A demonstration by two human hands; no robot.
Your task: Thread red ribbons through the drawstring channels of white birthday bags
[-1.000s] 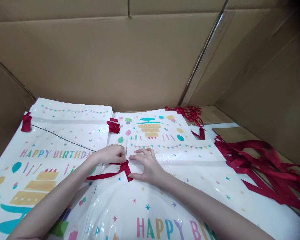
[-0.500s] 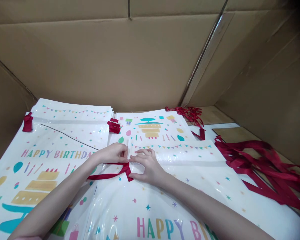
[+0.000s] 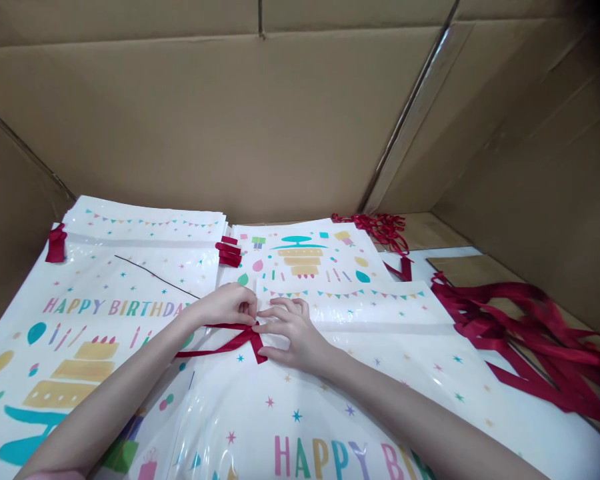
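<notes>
Tall brown cardboard walls [image 3: 240,127] close in the work surface on 3 sides, and printed plastic birthday bags cover nearly all of it. A stack of bags [image 3: 145,250] lies at the back left with red ribbon ends showing at its 2 corners, another bag [image 3: 305,257] lies behind the hands, and a loose heap of red ribbons [image 3: 535,333] trails off to the right.

The left hand [image 3: 225,308] and the right hand [image 3: 293,330] meet at the top left corner of the near bag [image 3: 360,373]. Their fingertips are pinched shut on a red ribbon [image 3: 240,339] right where it enters the bag's edge — its free ends lie flat on the glossy plastic, 1 running left under the left wrist.

The film looks slick and thin, so a hard tug could tear the corner or slide the whole bag. The ribbon could also slip from so small a pinch — or pull back into the hem.
</notes>
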